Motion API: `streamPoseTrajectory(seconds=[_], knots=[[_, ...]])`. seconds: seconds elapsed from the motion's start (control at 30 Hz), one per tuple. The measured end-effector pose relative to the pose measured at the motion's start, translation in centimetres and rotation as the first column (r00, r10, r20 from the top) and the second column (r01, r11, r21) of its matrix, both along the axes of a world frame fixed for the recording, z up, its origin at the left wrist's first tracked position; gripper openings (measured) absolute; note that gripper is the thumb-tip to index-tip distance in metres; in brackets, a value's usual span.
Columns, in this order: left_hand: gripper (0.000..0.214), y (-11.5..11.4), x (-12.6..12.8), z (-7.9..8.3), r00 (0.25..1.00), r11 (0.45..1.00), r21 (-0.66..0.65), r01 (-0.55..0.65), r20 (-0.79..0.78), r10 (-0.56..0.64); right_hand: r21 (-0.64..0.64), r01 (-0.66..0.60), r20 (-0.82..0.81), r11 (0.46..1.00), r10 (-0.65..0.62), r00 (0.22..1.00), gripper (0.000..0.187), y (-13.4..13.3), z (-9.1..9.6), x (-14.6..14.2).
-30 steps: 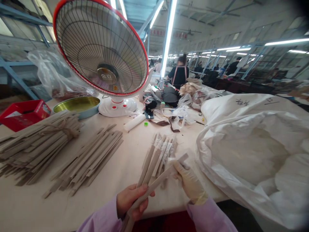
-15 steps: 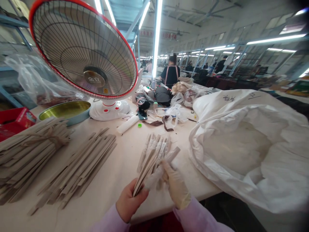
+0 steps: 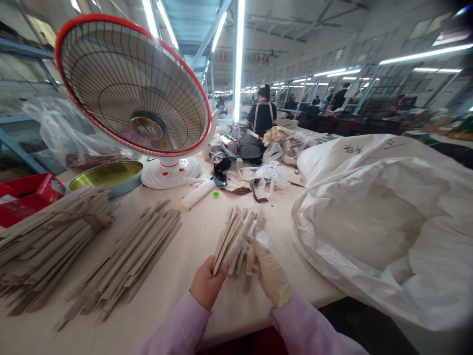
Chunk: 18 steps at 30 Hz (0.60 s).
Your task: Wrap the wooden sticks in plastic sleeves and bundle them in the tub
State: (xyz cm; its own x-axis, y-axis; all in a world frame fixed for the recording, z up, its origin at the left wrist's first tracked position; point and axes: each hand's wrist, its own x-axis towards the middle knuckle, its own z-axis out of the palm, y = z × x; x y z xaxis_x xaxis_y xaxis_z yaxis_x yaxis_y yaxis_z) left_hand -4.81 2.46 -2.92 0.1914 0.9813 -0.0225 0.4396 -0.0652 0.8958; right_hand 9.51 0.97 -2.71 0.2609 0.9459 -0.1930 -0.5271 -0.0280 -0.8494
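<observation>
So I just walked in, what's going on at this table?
Someone in lilac sleeves is handling flat grey-beige strips at a pale table. The bare left hand grips a few of them, and the gloved right hand is close against their right side, where some whitish, filmy plastic shows. To the left lie a loose pile and a tied bundle of similar strips; a big white sack sits on the right.
</observation>
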Motion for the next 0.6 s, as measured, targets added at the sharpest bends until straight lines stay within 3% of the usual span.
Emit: streamPoseTrajectory(seconds=[0.07, 0.17, 0.27, 0.33, 0.47, 0.6], knots=[[0.019, 1.4, 0.6, -0.1, 0.999, 1.0, 0.005, -0.012, -0.04, 0.012, -0.038, -0.003, -0.07, 0.999, 0.001, 0.998, 0.028, 0.2, 0.2, 1.0], [0.018, 2.8, 0.7, 0.0, 0.997, 0.999, 0.026, -0.019, -0.072, 0.021, -0.039, -0.04, -0.11, 0.998, 0.036, 0.993, 0.034, 0.1, 0.4, 2.6], [0.02, 2.5, 0.1, 0.0, 0.998, 0.998, 0.061, -0.034, -0.041, 0.037, -0.048, -0.006, -0.138, 0.999, 0.0, 0.99, 0.031, -0.5, 0.4, 2.9], [0.026, 1.4, 0.0, 0.0, 0.999, 1.0, -0.003, -0.017, 0.029, 0.017, -0.04, 0.006, -0.131, 0.999, -0.011, 0.991, 0.031, -0.8, 0.5, 2.3], [0.03, -0.7, 1.0, 0.1, 0.973, 0.964, -0.234, 0.122, 0.222, -0.069, 0.009, -0.023, -0.021, 1.0, 0.023, 1.0, 0.033, -1.4, 1.0, 0.3], [0.026, -1.0, 1.3, 0.8, 0.961, 0.973, -0.206, 0.108, 0.271, -0.049, -0.023, -0.135, 0.199, 0.991, 0.137, 0.97, 0.024, -2.1, 0.8, 0.0]])
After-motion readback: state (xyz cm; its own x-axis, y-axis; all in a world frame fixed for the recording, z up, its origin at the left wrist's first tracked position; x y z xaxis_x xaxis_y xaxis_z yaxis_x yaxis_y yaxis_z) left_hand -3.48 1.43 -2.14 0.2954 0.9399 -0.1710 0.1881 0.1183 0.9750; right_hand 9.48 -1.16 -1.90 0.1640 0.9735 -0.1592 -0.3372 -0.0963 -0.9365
